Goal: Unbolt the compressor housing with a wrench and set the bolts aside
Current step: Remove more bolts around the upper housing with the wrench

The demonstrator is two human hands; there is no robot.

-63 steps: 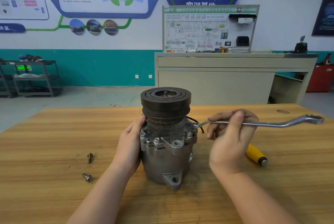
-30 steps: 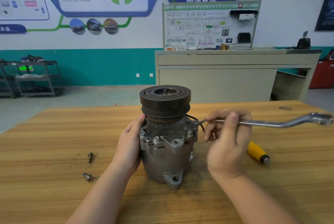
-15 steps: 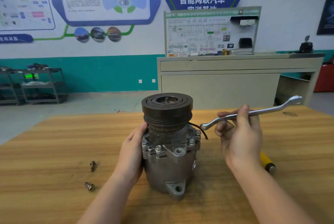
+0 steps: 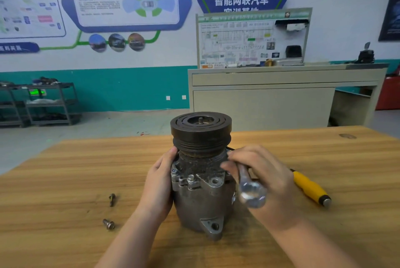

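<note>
Compressor (image 4: 200, 198) stands upright mid-table (image 4: 65, 170), black pulley (image 4: 200, 132) on top. My left hand (image 4: 160, 183) presses flat against its left side, fingers straight along the housing. My right hand (image 4: 266, 181) grips the wrench (image 4: 251, 192), fingers curled round the shank; its ring end points toward the camera, blurred, just beside the housing's right flank. Two loose bolts (image 4: 111, 199) (image 4: 108, 224) lie on the wood left of the compressor. A yellow-handled tool (image 4: 311, 187) lies to the right.

Item count, bench top
One compressor (image 4: 200, 183), one wrench (image 4: 251, 192), two loose bolts (image 4: 112, 199), one yellow-handled tool (image 4: 311, 188) were present.
</note>
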